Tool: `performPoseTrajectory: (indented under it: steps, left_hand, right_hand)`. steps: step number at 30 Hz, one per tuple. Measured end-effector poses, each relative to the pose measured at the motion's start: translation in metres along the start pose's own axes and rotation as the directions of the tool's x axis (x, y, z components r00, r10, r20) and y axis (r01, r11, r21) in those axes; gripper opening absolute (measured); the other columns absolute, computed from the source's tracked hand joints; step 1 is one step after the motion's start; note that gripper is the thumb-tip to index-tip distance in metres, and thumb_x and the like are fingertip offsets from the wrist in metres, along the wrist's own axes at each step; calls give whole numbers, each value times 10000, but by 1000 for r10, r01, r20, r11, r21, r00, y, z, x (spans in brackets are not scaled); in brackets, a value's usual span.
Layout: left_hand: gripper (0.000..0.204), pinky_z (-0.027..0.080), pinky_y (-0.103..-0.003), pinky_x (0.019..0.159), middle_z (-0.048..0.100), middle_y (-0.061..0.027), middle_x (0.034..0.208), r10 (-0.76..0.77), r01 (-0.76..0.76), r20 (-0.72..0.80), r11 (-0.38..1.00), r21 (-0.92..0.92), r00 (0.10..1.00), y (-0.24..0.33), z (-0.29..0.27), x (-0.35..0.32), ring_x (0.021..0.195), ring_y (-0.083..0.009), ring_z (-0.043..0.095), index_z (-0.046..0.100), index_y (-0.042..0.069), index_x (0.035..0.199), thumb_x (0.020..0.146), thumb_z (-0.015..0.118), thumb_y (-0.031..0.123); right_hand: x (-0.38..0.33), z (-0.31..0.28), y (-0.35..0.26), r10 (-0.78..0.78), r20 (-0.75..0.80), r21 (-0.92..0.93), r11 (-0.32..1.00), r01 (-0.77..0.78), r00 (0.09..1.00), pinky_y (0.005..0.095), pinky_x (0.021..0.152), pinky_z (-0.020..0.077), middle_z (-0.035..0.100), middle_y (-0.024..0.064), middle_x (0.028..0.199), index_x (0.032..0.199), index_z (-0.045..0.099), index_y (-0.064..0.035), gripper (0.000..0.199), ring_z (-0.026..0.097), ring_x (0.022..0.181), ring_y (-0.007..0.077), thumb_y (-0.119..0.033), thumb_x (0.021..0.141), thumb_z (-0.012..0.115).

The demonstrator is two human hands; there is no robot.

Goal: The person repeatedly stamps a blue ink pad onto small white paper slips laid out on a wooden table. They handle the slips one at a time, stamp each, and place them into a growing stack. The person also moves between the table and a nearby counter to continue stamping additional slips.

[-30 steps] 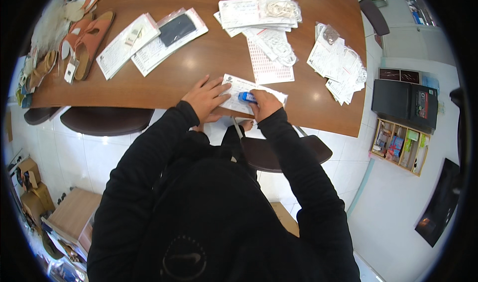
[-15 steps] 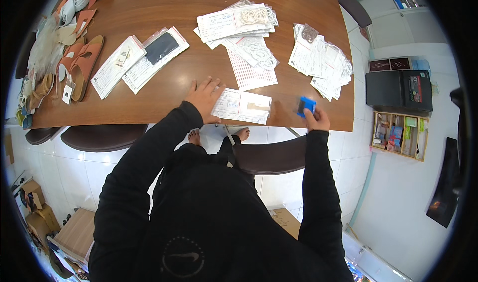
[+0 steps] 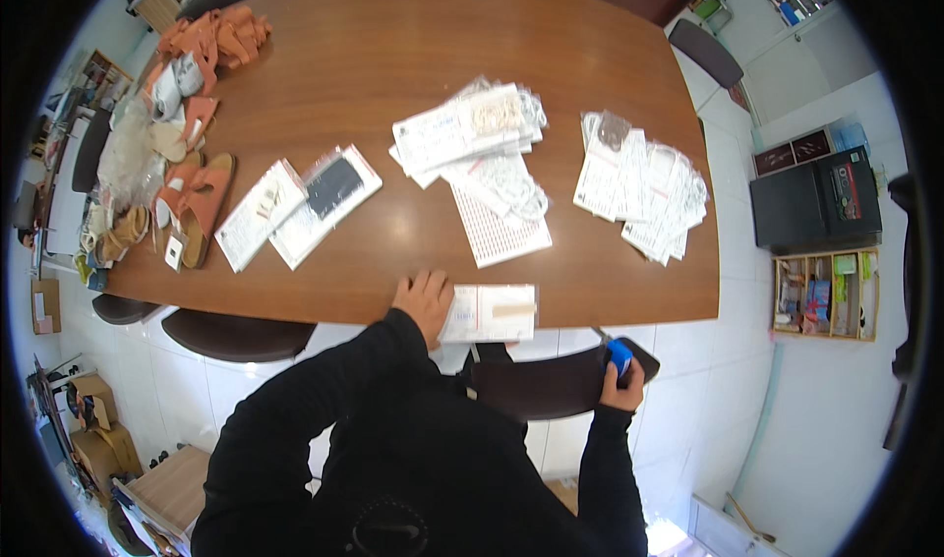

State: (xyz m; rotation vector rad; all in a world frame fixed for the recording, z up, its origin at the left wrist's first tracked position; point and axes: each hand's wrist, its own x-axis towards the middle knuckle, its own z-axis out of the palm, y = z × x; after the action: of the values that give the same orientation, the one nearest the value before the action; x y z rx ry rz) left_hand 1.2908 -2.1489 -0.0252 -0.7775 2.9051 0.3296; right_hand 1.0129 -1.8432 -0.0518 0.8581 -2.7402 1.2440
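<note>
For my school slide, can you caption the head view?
Left hand presses a white paper card on the brown wooden table; right hand holds a small blue object.

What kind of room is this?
Probably a small office or workroom for a shoe business: a long wooden table holds orange sandals and stacks of bagged paper sheets, with a black printer-like machine beside it.

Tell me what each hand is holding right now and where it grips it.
The right hand grips a small blue object by its lower end, off the table edge. The left hand holds nothing; it presses flat on a paper card.
</note>
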Motion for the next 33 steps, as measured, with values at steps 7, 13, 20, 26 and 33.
performPoseTrajectory:
  steps: [7,13,20,26,33]
  left_hand:
    - [869,404,-480,944,516,-192,1221,35,-114,-315,965,-236,948,-47,-28,57,1142,-357,513,509,15,1254,548,852,387]
    - [1139,330,-636,1042,453,-187,1372,-227,224,-322,973,-47,919,-139,-74,174,1311,-387,411,358,50,1425,510,891,471]
    - [1418,327,-598,1067,435,-189,1405,-457,457,-5,889,-43,889,-135,-65,225,1343,-354,401,124,92,1565,469,932,491]
    - [1396,369,-521,1052,469,-203,1367,-474,475,83,880,12,877,-133,-76,234,1294,-352,453,139,105,1564,474,926,480]
    - [1356,415,-463,1050,473,-256,1382,-440,447,107,893,-56,892,-148,-72,249,1292,-366,481,175,54,1549,487,911,463]
  right_hand:
    - [0,9,-3,-7,-69,-29,1000,5,998,289,729,508,688,96,927,1161,629,8,397,620,779,164,-151,819,755]
    - [0,5,-9,70,2,-100,993,-69,998,345,737,521,690,138,914,1144,641,-1,410,655,787,248,-161,789,770]
    - [2,5,-16,51,0,-155,987,-51,999,354,704,508,676,136,908,1144,648,-24,410,633,759,264,-179,786,773]
    - [3,5,-22,15,10,-186,982,-13,1000,372,721,513,684,151,949,1147,644,-25,403,645,798,297,-168,792,768]
    - [5,5,-22,-65,8,-194,979,65,998,390,752,518,689,161,1005,1141,641,-21,396,655,834,330,-149,789,769]
